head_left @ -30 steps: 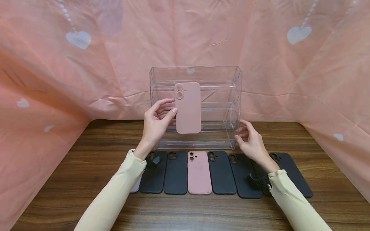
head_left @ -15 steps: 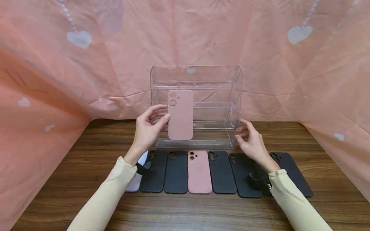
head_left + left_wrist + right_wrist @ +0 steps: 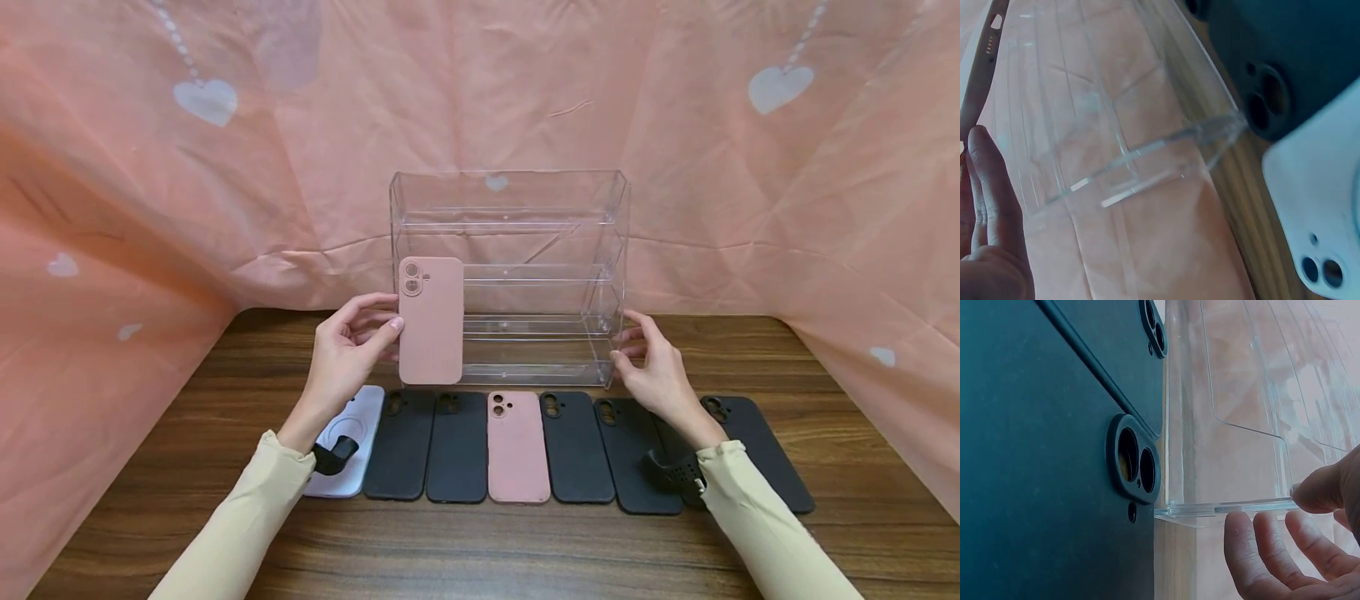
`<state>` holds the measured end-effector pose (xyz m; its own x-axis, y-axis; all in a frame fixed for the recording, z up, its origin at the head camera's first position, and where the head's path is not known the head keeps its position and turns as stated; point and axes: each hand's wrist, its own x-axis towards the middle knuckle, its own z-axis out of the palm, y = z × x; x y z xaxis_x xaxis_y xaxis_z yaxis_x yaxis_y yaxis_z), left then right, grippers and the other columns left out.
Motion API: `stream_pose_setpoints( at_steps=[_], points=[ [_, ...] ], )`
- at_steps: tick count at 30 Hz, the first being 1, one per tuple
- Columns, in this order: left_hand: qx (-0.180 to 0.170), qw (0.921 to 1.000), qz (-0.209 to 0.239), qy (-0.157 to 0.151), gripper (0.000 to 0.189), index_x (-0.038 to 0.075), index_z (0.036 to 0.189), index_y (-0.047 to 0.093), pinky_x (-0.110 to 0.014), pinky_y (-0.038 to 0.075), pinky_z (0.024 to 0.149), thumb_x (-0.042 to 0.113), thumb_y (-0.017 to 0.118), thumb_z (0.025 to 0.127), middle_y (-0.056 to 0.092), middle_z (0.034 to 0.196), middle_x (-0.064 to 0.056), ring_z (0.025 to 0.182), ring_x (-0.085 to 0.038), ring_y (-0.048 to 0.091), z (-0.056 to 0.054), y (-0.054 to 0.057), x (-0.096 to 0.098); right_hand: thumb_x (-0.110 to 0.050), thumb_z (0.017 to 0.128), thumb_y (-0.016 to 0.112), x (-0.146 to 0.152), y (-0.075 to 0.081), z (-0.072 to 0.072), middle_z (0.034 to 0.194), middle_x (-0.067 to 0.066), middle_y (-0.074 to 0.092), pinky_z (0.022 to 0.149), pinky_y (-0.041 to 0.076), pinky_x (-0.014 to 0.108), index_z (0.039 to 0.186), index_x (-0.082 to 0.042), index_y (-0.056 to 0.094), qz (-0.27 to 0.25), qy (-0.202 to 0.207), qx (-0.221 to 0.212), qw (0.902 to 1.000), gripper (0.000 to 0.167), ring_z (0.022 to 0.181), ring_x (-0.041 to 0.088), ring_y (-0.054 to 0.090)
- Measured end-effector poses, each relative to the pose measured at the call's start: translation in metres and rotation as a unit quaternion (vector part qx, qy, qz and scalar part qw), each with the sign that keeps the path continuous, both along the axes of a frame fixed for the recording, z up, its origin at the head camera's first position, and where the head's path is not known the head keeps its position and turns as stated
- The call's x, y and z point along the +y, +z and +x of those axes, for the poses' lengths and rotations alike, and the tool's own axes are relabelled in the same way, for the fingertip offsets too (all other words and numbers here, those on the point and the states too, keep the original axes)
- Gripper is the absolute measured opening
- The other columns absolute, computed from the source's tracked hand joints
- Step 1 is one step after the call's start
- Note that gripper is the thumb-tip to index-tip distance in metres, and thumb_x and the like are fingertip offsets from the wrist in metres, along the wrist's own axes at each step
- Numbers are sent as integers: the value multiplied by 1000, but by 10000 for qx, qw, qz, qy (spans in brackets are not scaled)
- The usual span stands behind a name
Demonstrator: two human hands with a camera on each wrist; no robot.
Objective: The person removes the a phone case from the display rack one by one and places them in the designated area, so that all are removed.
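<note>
A pink phone case [image 3: 431, 321] stands upright, its back with the camera cutout turned toward me. My left hand [image 3: 337, 358] pinches it by its left edge, thumb in front and fingers behind. The case is in front of the left part of a clear acrylic tiered rack [image 3: 555, 372]; whether they touch, I cannot tell. At the rack's lower right side, my right hand [image 3: 654, 371] grips the side panel between thumb and fingers. In the right wrist view, the thumb [image 3: 1321, 489] is on the panel's edge and the fingertips lie along its outer face.
Along the wooden table [image 3: 480, 550], a row of phone cases lies before the rack: a white one [image 3: 363, 450] at left, a pink one [image 3: 517, 450] mid-row, and several black ones [image 3: 576, 450]. Pink heart-printed cloth [image 3: 315, 150] hangs behind and at both sides.
My left hand has carried the pink phone case left and down, from the rack's middle to its left side. The white case has come into fuller view. My right hand stays put.
</note>
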<state>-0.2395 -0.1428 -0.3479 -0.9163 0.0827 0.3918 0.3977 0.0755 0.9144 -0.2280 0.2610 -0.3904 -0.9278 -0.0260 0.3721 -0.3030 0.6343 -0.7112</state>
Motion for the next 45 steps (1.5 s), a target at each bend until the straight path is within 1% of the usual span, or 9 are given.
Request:
stream_pose_setpoints(
  at_steps=[7,13,15,19,24,28,31,35,45],
  points=[
    [-176,9996,-239,36,37,5,130,64,-35,64,68,11,73,95,75,101,6,82,-10,76,7,-7,-21,10,90,65,-1,-1,0,112,26,62,58,53,12,147,-1,43,19,-20,57,10000,62,93,43,71],
    [-312,9993,-153,-130,38,2,130,63,-36,64,67,8,73,94,76,100,6,81,-11,76,13,-12,-37,10,89,65,-1,-1,-1,111,26,62,58,53,12,146,0,43,11,-9,91,10000,62,93,42,71],
    [-350,9992,-193,-102,38,2,130,63,-36,64,68,8,73,94,76,99,6,82,-12,77,14,-13,-42,10,89,65,0,-1,-1,111,26,62,58,53,12,146,0,43,24,-7,99,9999,61,92,42,71],
    [-396,9982,-457,6,38,3,130,63,-35,64,67,9,73,94,76,99,9,82,-11,76,17,-15,-52,10,89,65,-1,-1,-2,111,25,62,57,53,13,146,0,43,43,-11,100,9999,62,92,41,71],
    [-556,9961,-676,-61,39,4,131,63,-35,64,67,10,73,94,76,100,10,81,-9,76,19,-19,-64,10,90,65,0,-1,-2,112,26,62,57,53,12,146,0,43,25,-6,91,10000,62,92,42,71],
    [-729,9946,-725,-125,39,4,132,62,-36,64,66,11,73,95,76,100,11,82,-8,76,18,-23,-74,10,89,65,0,-2,-2,111,26,62,58,53,12,146,0,43,32,-26,110,9999,62,92,42,71],
    [-827,9940,-697,-155,39,4,132,62,-34,64,65,11,73,95,76,100,11,82,-7,75,18,-28,-82,11,90,64,0,-2,-2,111,26,62,58,52,11,147,1,43,46,-19,115,9999,62,92,42,70],
    [-921,9936,-628,-182,38,4,131,62,-35,64,63,10,72,95,76,99,10,82,-7,75,18,-33,-94,11,90,64,0,-2,-1,112,26,61,58,52,11,146,1,43,47,3,127,9999,62,93,44,71],
    [-965,9916,-856,-1,39,5,133,61,-35,64,63,12,71,96,76,99,12,82,-6,75,23,-39,-120,10,90,65,0,-2,-1,112,27,62,58,52,10,147,0,43,10,40,134,9999,62,94,45,71]
  ],
)
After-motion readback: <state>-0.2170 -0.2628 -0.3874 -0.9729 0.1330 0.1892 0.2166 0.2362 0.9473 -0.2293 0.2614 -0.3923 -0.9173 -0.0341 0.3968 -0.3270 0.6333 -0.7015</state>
